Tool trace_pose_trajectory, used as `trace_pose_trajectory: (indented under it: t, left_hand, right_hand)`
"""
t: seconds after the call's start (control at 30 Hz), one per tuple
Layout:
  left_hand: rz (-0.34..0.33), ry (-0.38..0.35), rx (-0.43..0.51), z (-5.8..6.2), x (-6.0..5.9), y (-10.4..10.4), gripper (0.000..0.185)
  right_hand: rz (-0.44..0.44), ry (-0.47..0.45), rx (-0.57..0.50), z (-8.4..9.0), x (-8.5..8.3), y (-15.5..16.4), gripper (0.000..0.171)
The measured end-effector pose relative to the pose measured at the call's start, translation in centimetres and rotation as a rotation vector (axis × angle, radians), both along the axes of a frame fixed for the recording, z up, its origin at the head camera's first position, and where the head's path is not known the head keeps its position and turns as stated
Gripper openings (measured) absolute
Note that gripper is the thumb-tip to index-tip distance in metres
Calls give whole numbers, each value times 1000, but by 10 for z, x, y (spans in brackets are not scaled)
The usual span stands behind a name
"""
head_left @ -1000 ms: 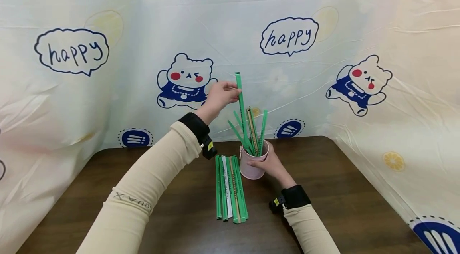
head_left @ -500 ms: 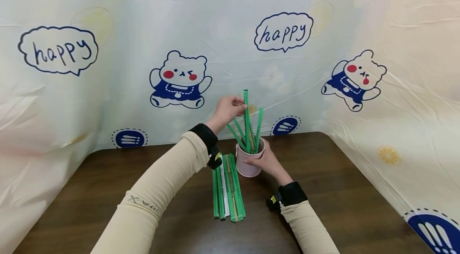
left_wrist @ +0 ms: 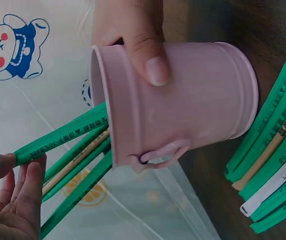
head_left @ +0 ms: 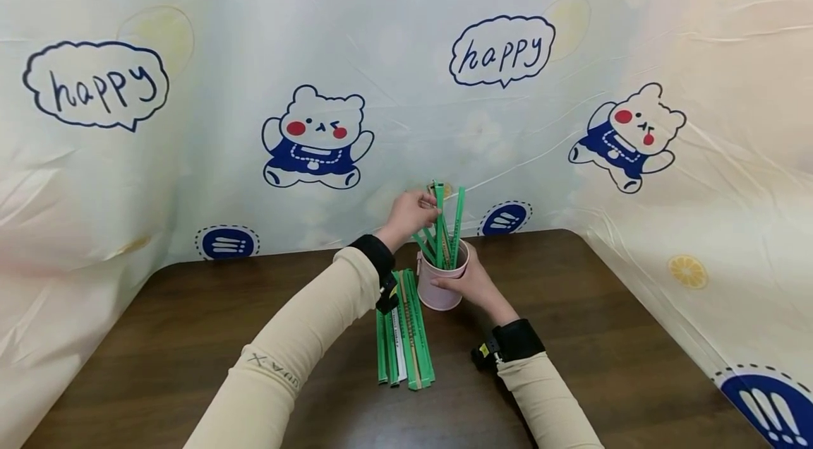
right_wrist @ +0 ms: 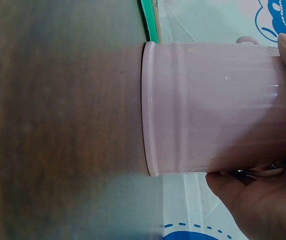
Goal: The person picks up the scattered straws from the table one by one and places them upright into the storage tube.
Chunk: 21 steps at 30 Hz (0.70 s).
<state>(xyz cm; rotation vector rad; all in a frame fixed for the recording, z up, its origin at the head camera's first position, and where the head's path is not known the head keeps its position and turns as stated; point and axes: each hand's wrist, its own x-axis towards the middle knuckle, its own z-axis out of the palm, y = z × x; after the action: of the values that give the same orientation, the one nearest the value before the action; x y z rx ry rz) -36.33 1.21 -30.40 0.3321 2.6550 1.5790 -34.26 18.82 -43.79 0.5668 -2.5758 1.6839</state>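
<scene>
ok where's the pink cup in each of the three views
Head view: the pink cup stands upright at centre on the dark table, the right hand gripping it.
Left wrist view: pink cup fills the middle, lying sideways in the picture, mouth to the left.
Right wrist view: pink cup fills the right half, base to the left.
Shared landmark: the green sleeved chopsticks lying beside the cup.

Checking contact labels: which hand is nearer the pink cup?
Right. The right hand grips the pink cup at its side; the left hand is above the cup, pinching a green stick.
</scene>
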Motion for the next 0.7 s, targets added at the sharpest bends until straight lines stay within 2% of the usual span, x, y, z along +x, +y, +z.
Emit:
trace_pose_trajectory:
  t: [0.2, 0.43, 0.7]
  left_hand:
    - [5, -3, -59, -6, 1, 3, 31]
    - [-6, -13, -77, -12, 1, 6, 32]
    - [-1, 34, -116, -16, 3, 11, 28]
  right_hand:
    - [-6, -10, 3, 3, 0, 1, 102]
    - [-5, -8, 0, 3, 2, 2, 101]
    - [-19, -29, 17, 2, 1, 0, 104]
